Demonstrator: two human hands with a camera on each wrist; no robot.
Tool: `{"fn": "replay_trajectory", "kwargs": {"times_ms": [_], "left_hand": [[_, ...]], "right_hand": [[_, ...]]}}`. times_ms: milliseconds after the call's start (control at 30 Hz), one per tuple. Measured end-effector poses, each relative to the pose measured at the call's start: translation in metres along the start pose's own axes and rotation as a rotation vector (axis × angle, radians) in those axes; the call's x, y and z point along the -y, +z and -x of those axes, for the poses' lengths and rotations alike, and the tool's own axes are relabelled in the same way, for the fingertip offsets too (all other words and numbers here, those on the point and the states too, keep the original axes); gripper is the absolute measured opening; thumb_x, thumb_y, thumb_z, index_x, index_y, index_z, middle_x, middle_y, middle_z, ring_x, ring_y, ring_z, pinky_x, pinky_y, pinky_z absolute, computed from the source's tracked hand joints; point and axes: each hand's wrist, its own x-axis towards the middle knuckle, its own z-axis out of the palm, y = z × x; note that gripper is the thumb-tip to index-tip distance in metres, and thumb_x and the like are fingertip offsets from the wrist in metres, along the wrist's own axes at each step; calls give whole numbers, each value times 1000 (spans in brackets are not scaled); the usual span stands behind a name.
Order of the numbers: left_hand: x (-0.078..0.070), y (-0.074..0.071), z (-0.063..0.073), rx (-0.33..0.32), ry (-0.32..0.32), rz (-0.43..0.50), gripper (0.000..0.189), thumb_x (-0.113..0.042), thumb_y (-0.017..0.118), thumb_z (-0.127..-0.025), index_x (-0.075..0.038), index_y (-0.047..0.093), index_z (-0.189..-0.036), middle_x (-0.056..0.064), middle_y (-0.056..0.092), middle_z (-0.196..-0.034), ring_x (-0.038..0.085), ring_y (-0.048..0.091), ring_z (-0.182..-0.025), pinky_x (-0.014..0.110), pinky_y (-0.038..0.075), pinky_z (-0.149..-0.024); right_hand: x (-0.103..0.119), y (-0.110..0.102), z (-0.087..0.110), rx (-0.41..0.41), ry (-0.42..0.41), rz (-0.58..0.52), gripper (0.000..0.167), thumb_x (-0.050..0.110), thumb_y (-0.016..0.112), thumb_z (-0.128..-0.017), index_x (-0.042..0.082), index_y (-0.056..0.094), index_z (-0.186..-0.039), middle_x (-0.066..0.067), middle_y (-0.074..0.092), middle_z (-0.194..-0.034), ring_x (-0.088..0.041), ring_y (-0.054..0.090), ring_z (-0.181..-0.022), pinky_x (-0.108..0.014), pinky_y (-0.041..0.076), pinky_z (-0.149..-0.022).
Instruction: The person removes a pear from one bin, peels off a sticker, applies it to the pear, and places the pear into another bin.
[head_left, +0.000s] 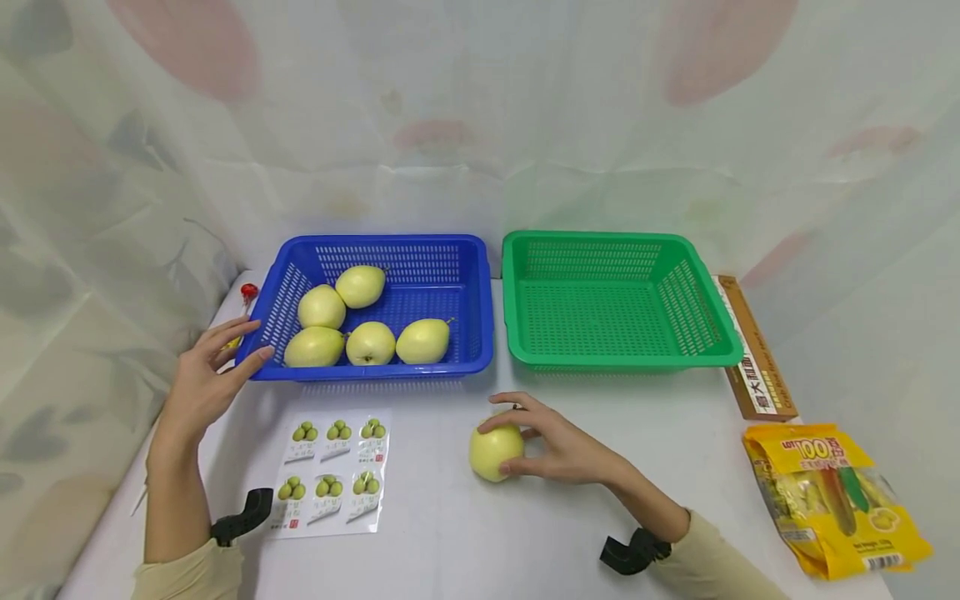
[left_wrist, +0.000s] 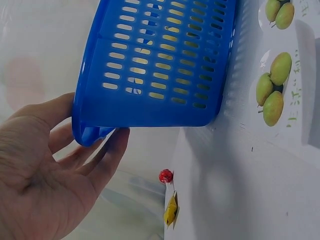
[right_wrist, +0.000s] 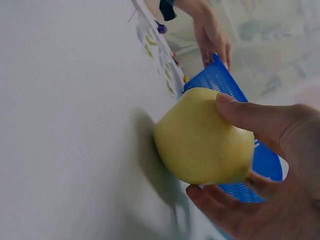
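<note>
My right hand [head_left: 558,446] grips a pale yellow-green pear [head_left: 491,454] in front of the two baskets. In the right wrist view the thumb presses one side of the pear [right_wrist: 200,140] and fingers curl around the other, with its shadow close by on the white table. My left hand [head_left: 206,375] holds the front left corner of the blue basket [head_left: 367,372], thumb and fingers on either side of the rim [left_wrist: 79,95]. Inside that basket lie several pears [head_left: 423,341], mostly toward its left and front. To its right stands an empty green basket [head_left: 622,361].
A sheet of pear stickers [head_left: 330,475] lies before the blue basket. At the right are a brown box [head_left: 757,358] and a yellow candy bag [head_left: 836,500]. A red lollipop [head_left: 249,291] lies left of the blue basket. Patterned curtain [head_left: 450,100] hangs behind.
</note>
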Motion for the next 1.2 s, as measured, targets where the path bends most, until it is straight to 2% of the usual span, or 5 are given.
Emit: {"fn": "replay_trajectory", "kwargs": {"times_ms": [200, 300, 500, 733, 1200], "left_hand": [[1, 0, 1, -25, 69, -24, 61, -34, 69, -108, -8, 53, -160, 22, 37, -174, 60, 45, -149, 74, 39, -117], [4, -1, 3, -40, 120, -47, 57, -31, 69, -108, -8, 55, -159, 22, 41, -171, 60, 49, -145, 45, 49, -122], [8, -2, 9, -49, 190, -13, 51, -21, 69, -108, -4, 58, -155, 27, 45, -166, 57, 56, -136, -7, 41, -88], [11, -3, 27, -105, 248, 8, 48, -11, 74, -104, -1, 62, -150, 28, 53, -154, -23, 47, -113, -6, 46, -85], [-2, 19, 107, -172, 238, 20, 52, 3, 81, -94, -6, 68, -144, -21, 59, -133, -18, 61, -112, -3, 51, -88]], "right_hand": [[1, 1, -4, 2, -19, -76, 41, 7, 80, -97, 12, 71, -136, -25, 35, -169, -50, 43, -155, -57, 55, -118], [2, 2, -6, 4, 2, -87, 43, 8, 80, -97, 14, 70, -138, -25, 38, -168, -48, 45, -154, -59, 56, -116], [4, 7, -9, -5, 15, -52, 47, 13, 83, -96, 18, 70, -140, -22, 47, -164, -40, 50, -151, -56, 62, -108], [7, 10, -14, 5, 12, -43, 48, 17, 84, -95, 17, 70, -141, -21, 47, -165, -41, 49, -152, -57, 62, -108], [23, 26, -27, -64, -60, 4, 39, 21, 82, -98, 16, 74, -135, -15, 59, -155, -32, 58, -144, -46, 64, -106]]}}
